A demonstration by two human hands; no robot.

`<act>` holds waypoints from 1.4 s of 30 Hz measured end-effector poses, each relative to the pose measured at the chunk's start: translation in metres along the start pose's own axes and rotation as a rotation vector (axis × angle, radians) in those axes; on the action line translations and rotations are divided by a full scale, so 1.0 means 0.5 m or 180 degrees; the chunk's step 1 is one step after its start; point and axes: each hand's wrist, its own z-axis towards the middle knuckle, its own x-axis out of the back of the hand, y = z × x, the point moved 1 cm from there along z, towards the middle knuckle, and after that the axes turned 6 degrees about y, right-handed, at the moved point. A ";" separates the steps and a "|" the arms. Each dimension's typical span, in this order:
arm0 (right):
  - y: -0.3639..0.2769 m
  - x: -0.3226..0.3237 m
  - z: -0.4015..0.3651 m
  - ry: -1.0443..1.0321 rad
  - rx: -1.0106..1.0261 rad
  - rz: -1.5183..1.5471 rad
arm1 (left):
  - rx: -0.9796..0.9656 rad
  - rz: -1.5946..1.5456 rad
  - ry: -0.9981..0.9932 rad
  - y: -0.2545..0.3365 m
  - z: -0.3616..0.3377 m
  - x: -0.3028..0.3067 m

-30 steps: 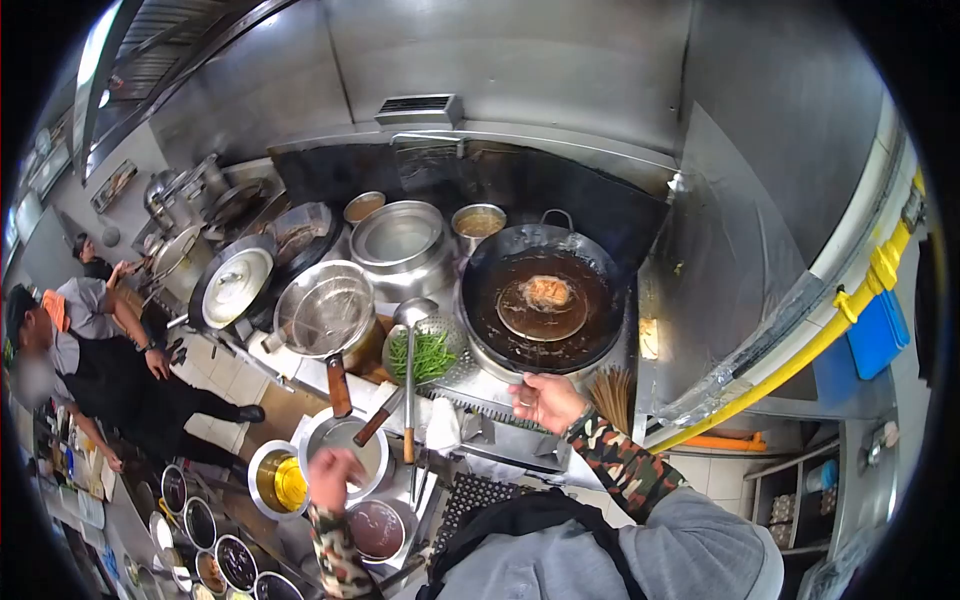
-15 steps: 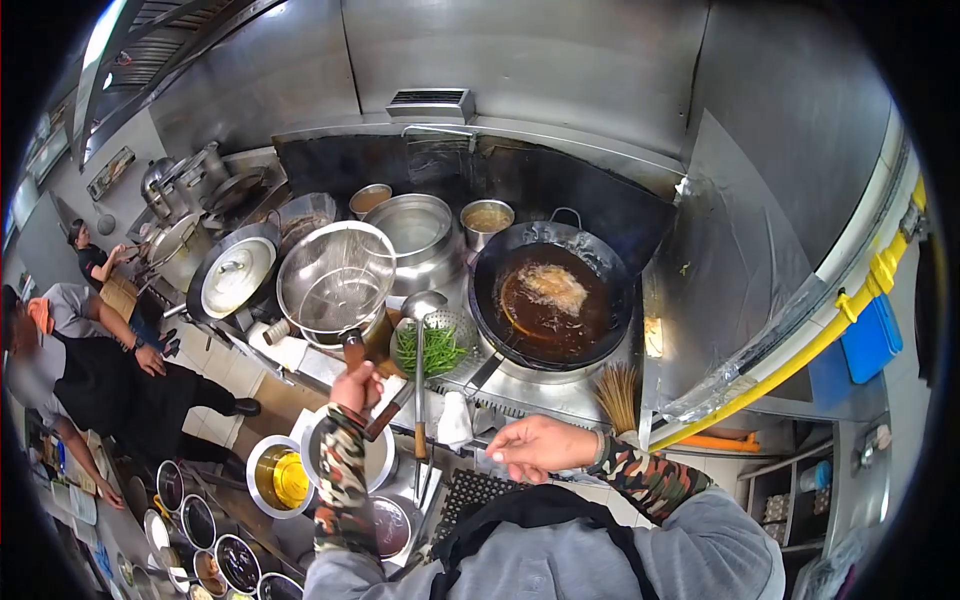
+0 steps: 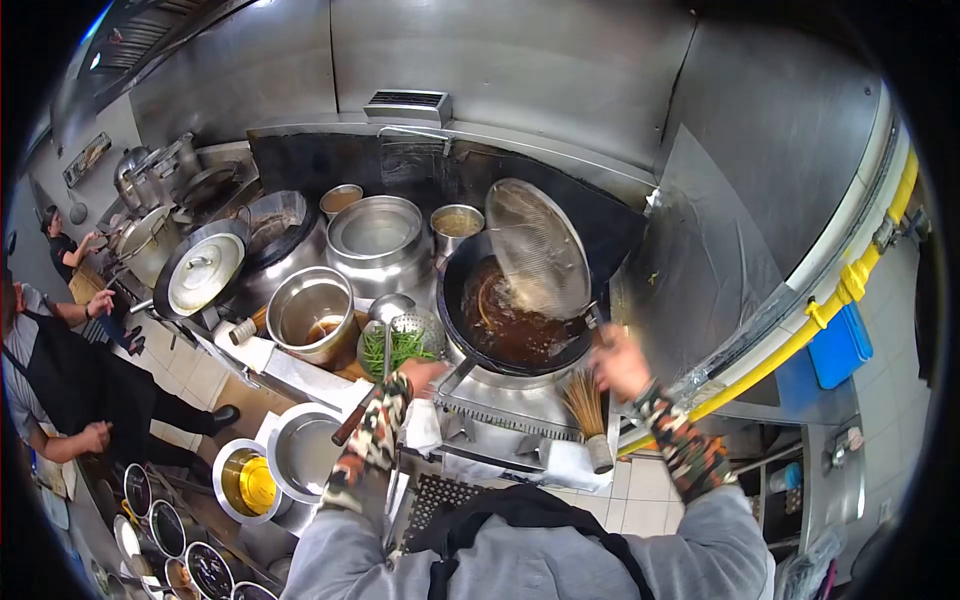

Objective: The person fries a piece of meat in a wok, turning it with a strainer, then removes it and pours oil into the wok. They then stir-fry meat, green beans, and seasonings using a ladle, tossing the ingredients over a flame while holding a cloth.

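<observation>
My right hand (image 3: 622,364) grips the handle of the large round mesh strainer (image 3: 540,245), which is steeply tilted over the dark wok (image 3: 455,330). Brown bubbling oil (image 3: 510,335) fills the wok, and the strainer covers most of the pale frying food. My left hand (image 3: 422,376) is empty, its fingers reaching right between the green beans (image 3: 395,346) and the wok's long handle (image 3: 456,379). Just behind it, a ladle (image 3: 391,308) lies across the perforated scoop with the beans.
A steel pot (image 3: 309,305) stands left of the beans, with a wide pot (image 3: 376,240) behind. A bamboo brush (image 3: 584,401) rests at the stove's front right. Yellow liquid (image 3: 257,484) sits in a bowl at lower left. A co-worker (image 3: 110,385) stands left, another person (image 3: 65,250) farther back.
The strainer has passed from my left hand to my right and moved from above the steel pot to the wok. My left hand has moved right, and my right hand has moved up and right.
</observation>
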 end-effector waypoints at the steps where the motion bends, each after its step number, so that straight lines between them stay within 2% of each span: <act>1: 0.039 0.052 0.062 0.0319 0.1084 -0.0581 | 0.0869 -0.0715 -0.0264 -0.025 0.050 -0.023; 2: 0.014 0.095 0.086 0.0761 0.1807 -0.1467 | 0.0980 -0.0986 -0.0703 -0.028 0.058 -0.046; 3: -0.028 0.123 0.091 0.0884 0.1783 -0.2322 | 0.1071 -0.1260 -0.1142 -0.024 0.064 -0.064; 4: -0.053 0.146 0.105 0.0846 0.1548 -0.2897 | 0.1272 -0.0911 -0.1449 -0.013 0.071 -0.068; 5: -0.076 0.160 0.111 0.0806 0.1606 -0.3233 | 0.0943 -0.1276 -0.1346 -0.015 0.066 -0.091; 7: -0.119 0.166 0.116 0.0543 0.1405 -0.3809 | 0.0182 -0.0171 -0.0802 -0.008 0.039 -0.108; 10: -0.131 0.159 0.147 0.0302 0.1480 -0.4286 | 0.0106 -0.0307 -0.0792 -0.023 0.007 -0.104; 13: -0.145 0.125 0.167 0.0177 0.1373 -0.4558 | -0.0071 -0.0439 -0.0778 -0.027 -0.008 -0.102; 15: -0.155 0.107 0.182 0.0205 0.1413 -0.4606 | -0.0069 -0.0116 -0.0509 -0.034 -0.009 -0.106; 19: -0.175 0.082 0.192 0.0149 0.1554 -0.4678 | -0.0205 0.0023 -0.0490 -0.023 -0.019 -0.097; 21: -0.181 0.077 0.193 0.0140 0.1546 -0.4716 | -0.0256 0.0406 -0.0332 -0.012 -0.036 -0.095; 27: -0.191 0.070 0.185 0.0189 0.1705 -0.4804 | -0.0361 0.0355 -0.0080 -0.027 -0.015 -0.086; 33: -0.188 0.058 0.192 0.0252 0.1896 -0.4938 | -0.0637 0.0830 -0.0291 -0.031 -0.006 -0.073; 36: -0.192 0.053 0.191 0.0272 0.1867 -0.4913 | -0.0318 0.0366 -0.0314 -0.022 -0.019 -0.074; 40: -0.201 0.064 0.190 0.0208 0.1830 -0.4806 | -0.0249 0.0308 -0.0141 -0.012 -0.048 -0.065; 42: -0.197 0.073 0.189 0.0207 0.1751 -0.4848 | -0.0147 -0.0193 -0.0277 -0.023 -0.048 -0.059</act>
